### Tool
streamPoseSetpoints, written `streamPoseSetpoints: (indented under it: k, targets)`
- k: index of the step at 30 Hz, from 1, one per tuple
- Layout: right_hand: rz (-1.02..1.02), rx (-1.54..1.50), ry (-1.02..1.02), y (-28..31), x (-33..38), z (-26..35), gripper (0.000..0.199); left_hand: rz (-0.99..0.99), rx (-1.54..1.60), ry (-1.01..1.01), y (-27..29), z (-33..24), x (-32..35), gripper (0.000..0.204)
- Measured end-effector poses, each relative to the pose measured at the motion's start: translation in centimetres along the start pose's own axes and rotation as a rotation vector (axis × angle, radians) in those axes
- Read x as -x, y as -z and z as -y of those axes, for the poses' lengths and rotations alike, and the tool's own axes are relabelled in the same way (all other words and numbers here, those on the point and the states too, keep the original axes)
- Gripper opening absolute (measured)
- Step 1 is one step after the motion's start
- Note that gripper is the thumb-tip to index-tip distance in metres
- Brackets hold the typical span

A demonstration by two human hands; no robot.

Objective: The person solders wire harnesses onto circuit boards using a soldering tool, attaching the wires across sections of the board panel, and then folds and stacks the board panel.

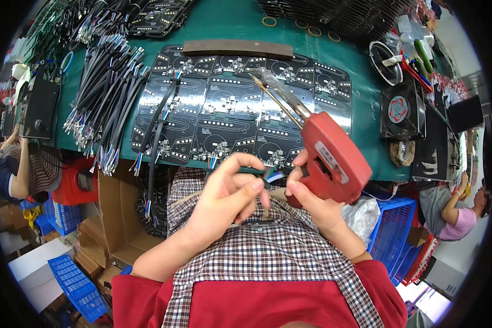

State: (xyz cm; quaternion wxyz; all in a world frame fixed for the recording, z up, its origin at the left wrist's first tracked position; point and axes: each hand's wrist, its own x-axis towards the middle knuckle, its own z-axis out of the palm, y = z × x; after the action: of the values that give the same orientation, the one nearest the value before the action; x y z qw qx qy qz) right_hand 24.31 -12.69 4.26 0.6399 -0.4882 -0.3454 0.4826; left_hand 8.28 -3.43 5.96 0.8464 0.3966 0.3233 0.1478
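Note:
My right hand (318, 208) grips a red soldering gun (336, 158), whose long metal tip points up and left over the circuit boards. In front of my apron, my left hand (227, 194) has its thumb and fingers curled together around a black cable (261, 176), mostly hidden by the fingers. Blue and white wire ends (276, 177) stick out between my two hands. Beyond them lies a panel of black circuit boards (224, 117) with small parts. Two black cables (157, 134) with coloured wire ends lie across its left side.
A dark bar (238, 49) rests along the panel's far edge. To the left is a heap of black cables (106, 98) on the green table (363, 104). A small fan (402, 111) and a round reel-like item (385, 63) stand right. Blue crates (391, 229) sit below; co-workers are at both sides.

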Motion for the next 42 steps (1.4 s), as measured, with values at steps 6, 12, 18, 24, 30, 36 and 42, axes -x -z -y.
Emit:
streamPoseSetpoints:
  k: [6,12,18,24,30,36,42]
  targets:
    - [-0.189,0.045,-0.058,2.2,1.0,1.2,0.053,-0.556,-0.462,-0.367,2.5,-3.1,0.1,0.023]
    - [-0.210,0.080,-0.072,4.0,0.7,0.1,0.069,-0.585,-1.305,-0.699,4.1,-2.2,-2.4,0.035]
    - [-0.175,0.021,-0.245,3.2,-1.0,0.6,0.069,-0.508,-1.738,-0.648,4.6,0.0,-4.2,0.047]
    - [-0.112,0.065,-0.331,2.9,-1.8,0.4,0.066,-0.554,-1.618,-0.586,5.3,0.4,-5.2,0.047]
    - [-0.037,0.165,-0.354,3.0,-2.1,-0.2,0.064,-0.635,-1.530,-0.591,5.2,0.5,-5.6,0.036]
    - [-0.048,0.238,-0.371,2.4,-2.3,-0.2,0.061,-0.593,-1.591,-0.602,5.9,0.5,-5.6,0.045]
    - [-0.045,0.269,-0.362,2.3,-2.2,-0.5,0.057,-0.584,-1.602,-0.590,5.8,0.4,-5.5,0.044]
